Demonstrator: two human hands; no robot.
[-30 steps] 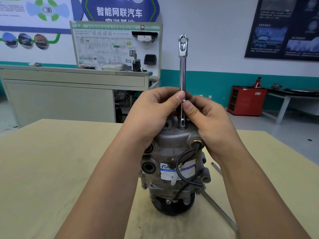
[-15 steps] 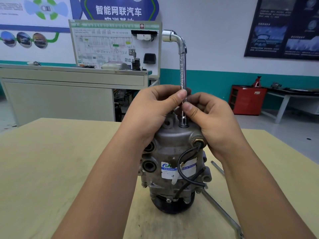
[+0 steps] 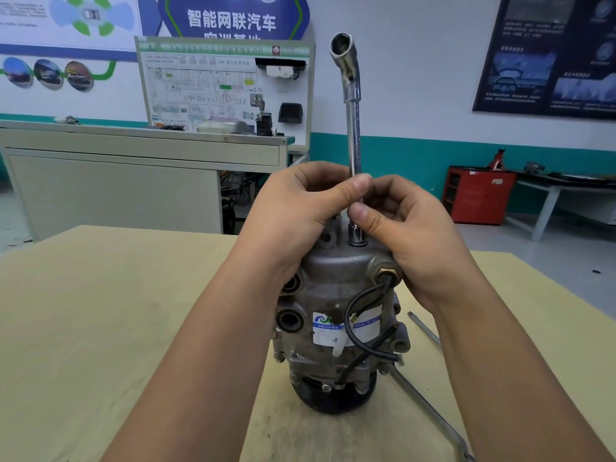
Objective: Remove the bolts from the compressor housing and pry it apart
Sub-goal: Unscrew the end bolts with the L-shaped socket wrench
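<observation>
A grey metal compressor stands upright on its black pulley end in the middle of the wooden table. It carries a white and blue label and a black looped wire. A chrome L-shaped socket wrench stands vertically with its lower socket seated on a bolt on the compressor's top. Its bent upper end points towards me and to the left. My left hand and my right hand both pinch the wrench shaft just above the housing, thumbs in front.
A long flat metal bar lies on the table to the right of the compressor, running towards the near right edge. Behind the table are a grey cabinet bench, a wiring display board and a red cabinet.
The wrench has turned on the bolt between my fingers: its bent upper end pointed away, then swung to the left, and now faces me. The compressor has stayed in place.
</observation>
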